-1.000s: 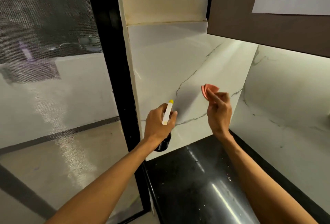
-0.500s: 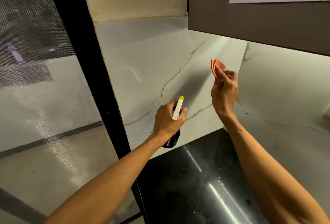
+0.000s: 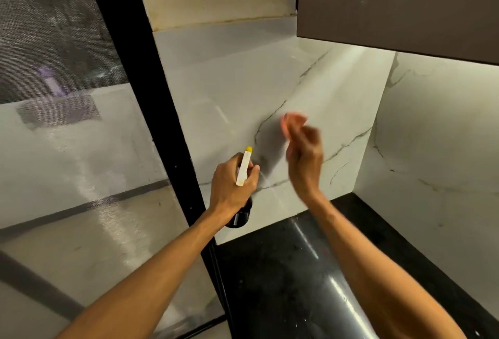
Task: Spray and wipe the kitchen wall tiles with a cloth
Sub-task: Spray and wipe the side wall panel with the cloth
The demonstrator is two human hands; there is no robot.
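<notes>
My left hand grips a spray bottle with a white trigger head, a yellow nozzle tip and a dark body, aimed at the white marble-look wall tile. My right hand holds a folded orange cloth up at the tile; hand and cloth are motion-blurred, and contact with the wall cannot be told. A shadow falls on the tile beside the cloth.
A black window frame with mesh screen stands left of the tile. A brown wall cabinet overhangs the upper right. A glossy black countertop lies below. A second marble wall meets the first in a corner at right.
My right hand with the cloth has swept left and down across the tile, closer to the spray bottle. The left hand holds its pose with the bottle.
</notes>
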